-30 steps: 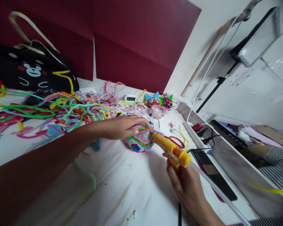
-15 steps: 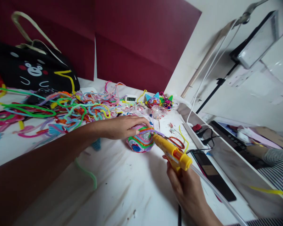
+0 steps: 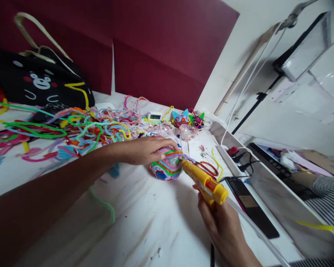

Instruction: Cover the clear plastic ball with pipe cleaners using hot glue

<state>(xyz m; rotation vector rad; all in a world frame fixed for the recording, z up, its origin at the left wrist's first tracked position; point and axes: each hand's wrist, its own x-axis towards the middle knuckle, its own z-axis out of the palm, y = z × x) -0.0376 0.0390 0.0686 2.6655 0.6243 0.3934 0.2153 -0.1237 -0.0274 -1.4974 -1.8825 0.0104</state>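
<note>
My left hand (image 3: 144, 150) lies over a round ball wrapped in coloured pipe cleaners (image 3: 167, 167) on the white table (image 3: 144, 222). Its fingers curl round the ball's top and pin a purple strand there. My right hand (image 3: 221, 222) grips a yellow glue gun (image 3: 204, 181) by its handle. The gun's nozzle touches the ball's right side, just under my left fingertips. A clear glue stick (image 3: 253, 230) juts from the back of the gun.
A heap of loose pipe cleaners (image 3: 72, 129) covers the table's left and back. Beyond lie a black bear-print bag (image 3: 41, 87), a small clock (image 3: 155, 116), finished ornaments (image 3: 187, 120), clear balls, red scissors (image 3: 208, 167), a phone (image 3: 250, 207). Another person's striped sleeve (image 3: 328, 193) shows right.
The glue gun and my right hand have drifted slightly down and right while the nozzle stays against the ball. My left hand keeps its hold.
</note>
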